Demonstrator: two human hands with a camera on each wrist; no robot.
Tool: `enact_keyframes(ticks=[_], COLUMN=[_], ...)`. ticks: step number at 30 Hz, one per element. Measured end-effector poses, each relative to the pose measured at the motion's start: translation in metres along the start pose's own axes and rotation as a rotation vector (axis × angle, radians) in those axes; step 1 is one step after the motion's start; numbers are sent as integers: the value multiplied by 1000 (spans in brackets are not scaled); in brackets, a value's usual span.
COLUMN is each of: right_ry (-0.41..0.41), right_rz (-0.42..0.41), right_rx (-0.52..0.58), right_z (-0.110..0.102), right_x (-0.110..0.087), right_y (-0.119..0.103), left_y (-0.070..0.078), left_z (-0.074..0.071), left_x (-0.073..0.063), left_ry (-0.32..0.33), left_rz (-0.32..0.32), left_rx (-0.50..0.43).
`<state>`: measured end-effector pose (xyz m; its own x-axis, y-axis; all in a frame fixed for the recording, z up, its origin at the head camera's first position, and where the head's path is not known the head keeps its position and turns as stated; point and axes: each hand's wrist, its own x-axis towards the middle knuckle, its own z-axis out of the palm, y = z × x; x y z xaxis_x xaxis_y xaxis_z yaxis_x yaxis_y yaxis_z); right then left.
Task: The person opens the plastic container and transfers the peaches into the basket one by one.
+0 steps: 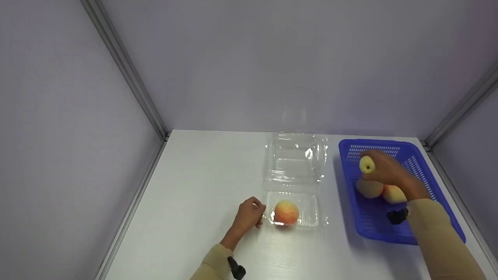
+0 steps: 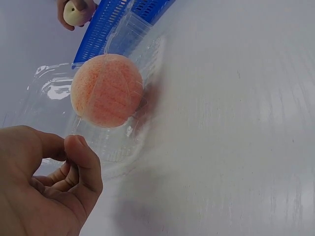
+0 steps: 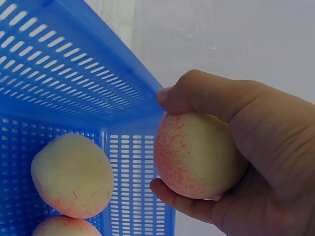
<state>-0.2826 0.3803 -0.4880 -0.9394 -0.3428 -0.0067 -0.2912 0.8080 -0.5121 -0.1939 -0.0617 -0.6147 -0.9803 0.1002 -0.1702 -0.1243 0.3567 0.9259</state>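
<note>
In the head view my right hand (image 1: 385,167) grips a pale peach (image 1: 367,165) above the blue basket (image 1: 414,155). Thumb and fingers wrap around this peach's sides in the right wrist view, its blushed side facing the basket. Two more peaches (image 3: 73,174) lie inside the basket. My left hand (image 1: 249,213) is at the left edge of an opened clear plastic clamshell box (image 1: 309,210), pinching its rim between thumb and curled index finger. One orange-red peach (image 1: 286,212) sits in the box's near half, toward its left side.
The box's clear lid (image 1: 295,167) lies folded back toward the rear wall (image 1: 249,70). The blue basket stands right of the box, near the white table's (image 1: 202,186) right edge. Grey metal frame posts (image 1: 128,74) border the walls.
</note>
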Motion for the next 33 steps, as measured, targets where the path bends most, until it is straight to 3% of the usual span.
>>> enact_keyframes(ticks=[25,33], right_ry=[-11,23], right_rz=[95,80], right_rx=[68,37], right_z=[-6,-2], right_x=[-6,-9], right_y=[25,34], left_y=[1,0], left_z=[1,1], left_x=[-3,-3], left_ry=[1,13], left_rz=[-14,-3], left_rx=[-7,0])
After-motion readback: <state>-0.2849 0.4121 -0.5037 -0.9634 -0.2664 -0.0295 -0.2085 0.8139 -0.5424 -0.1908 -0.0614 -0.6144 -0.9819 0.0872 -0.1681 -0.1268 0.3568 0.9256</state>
